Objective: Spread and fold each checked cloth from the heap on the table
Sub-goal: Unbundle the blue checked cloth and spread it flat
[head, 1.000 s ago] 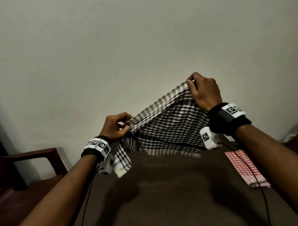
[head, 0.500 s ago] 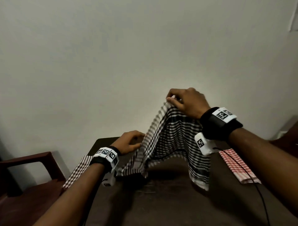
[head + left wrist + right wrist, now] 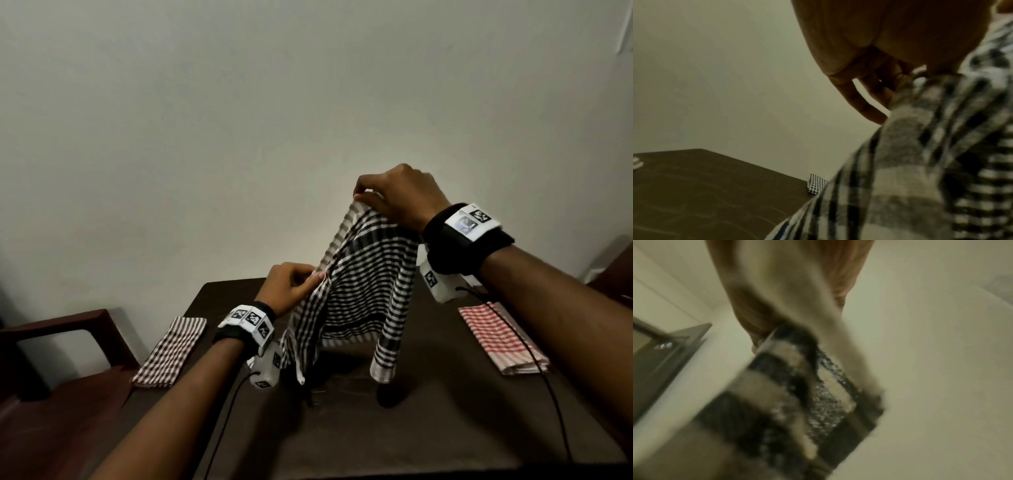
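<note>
A: Where's the black-and-white checked cotton cloth [image 3: 359, 291]?

B: Centre of the frame, in the air above the dark brown table [image 3: 445, 428]. The right hand [image 3: 394, 198] pinches its top corner; the left hand [image 3: 291, 287], lower and left, pinches the same edge.

A: So how does it lie?

B: That edge slopes up to the right and the rest hangs limp and creased below both grips, its tails near the table.

Plain wall [image 3: 205, 137], dark table [image 3: 428, 428], perhaps chair [image 3: 68, 329]
</note>
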